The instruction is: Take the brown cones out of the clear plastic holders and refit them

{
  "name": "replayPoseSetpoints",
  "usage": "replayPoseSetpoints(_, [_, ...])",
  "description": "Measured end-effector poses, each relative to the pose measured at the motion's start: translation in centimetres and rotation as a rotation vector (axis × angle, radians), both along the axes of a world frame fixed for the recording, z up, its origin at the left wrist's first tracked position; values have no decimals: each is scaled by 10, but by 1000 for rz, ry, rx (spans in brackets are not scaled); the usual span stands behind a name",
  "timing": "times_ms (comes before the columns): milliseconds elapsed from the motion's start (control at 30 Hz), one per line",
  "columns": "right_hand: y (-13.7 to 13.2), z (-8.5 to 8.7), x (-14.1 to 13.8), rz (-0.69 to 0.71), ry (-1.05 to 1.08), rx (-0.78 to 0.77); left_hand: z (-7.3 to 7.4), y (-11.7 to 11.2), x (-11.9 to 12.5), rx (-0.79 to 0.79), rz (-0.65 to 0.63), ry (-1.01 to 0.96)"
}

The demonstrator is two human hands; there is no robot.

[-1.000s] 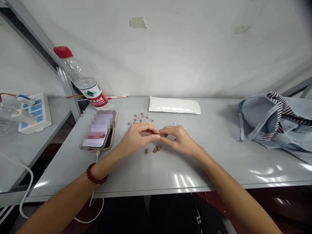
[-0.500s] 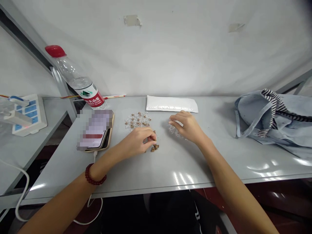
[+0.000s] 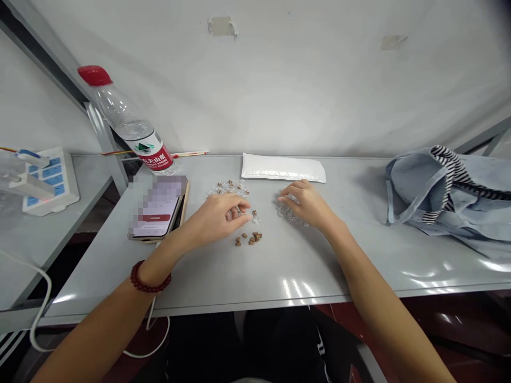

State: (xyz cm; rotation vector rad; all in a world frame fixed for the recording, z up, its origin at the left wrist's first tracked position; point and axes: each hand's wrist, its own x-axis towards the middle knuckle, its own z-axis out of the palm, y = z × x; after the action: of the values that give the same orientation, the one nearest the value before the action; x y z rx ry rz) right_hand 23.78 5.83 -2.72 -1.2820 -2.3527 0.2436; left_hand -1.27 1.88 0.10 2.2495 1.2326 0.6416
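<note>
My left hand [image 3: 227, 211] hovers beside a cluster of small clear plastic pieces with brown bits in them [image 3: 229, 186]. Its thumb and forefinger are apart, with nothing visible between them. One clear piece with a brown bit [image 3: 255, 217] lies just off the thumb tip. Nearer to me, several small brown chunks [image 3: 252, 241] are scattered on the table. My right hand [image 3: 305, 201] rests over a pile of clear plastic pieces [image 3: 285, 211], its fingers closed in a pinch. What the fingertips hold, if anything, is too small to make out.
A white packet [image 3: 283, 168] lies against the wall. To the left are a phone [image 3: 154, 215] with a cable, a leaning water bottle [image 3: 149, 149], a thin stick [image 3: 191, 153] and a power strip [image 3: 56, 181]. A light-blue bag [image 3: 471, 197] lies at the right.
My left hand has drawn back and up from the brown chunks, and its fingers have parted. More of the chunks now show. The right hand remains at the clear pile.
</note>
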Motion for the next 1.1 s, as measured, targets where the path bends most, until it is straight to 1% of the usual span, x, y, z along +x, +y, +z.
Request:
replayPoseSetpoints(67, [-7, 3, -11, 40, 50, 15, -4, 2, 0, 105, 4, 21])
replayPoseSetpoints(133, [-16, 4, -25, 111, 71, -23, -9, 4, 0, 158, -18, 46])
replayPoseSetpoints(233, [-29, 3, -45, 167, -16, -83, -13, 5, -2, 197, -48, 112])
replayPoseSetpoints(333, [-36, 0, -57, 184, -87, -78, -15, 6, -2, 203, -57, 193])
replayPoseSetpoints(433, [-38, -1, -60, 207, -72, -91, -17, 6, -1, 191, -83, 239])
replayPoseSetpoints(500, [-39, -1, -60, 217, -27, -134, -19, 5, -1, 201, -83, 251])
replayPoseSetpoints(633, [-39, -2, -57, 182, 75, -222, -23, 5, 0, 232, -95, 274])
replayPoseSetpoints(800, [-40, -4, -57, 192, 61, -237, -23, 3, 1, 269, -113, 351])
replayPoseSetpoints(867, [-40, -6, -59, 191, 28, -209, -23, 3, 1, 291, -105, 387])
replayPoseSetpoints(1000, [-39, -10, -63, 194, -48, -73, -23, 3, 2, 304, -99, 432])
replayPoseSetpoints(1100, [-38, -9, -61, 191, 7, -68, -23, 3, 3, 312, -120, 423])
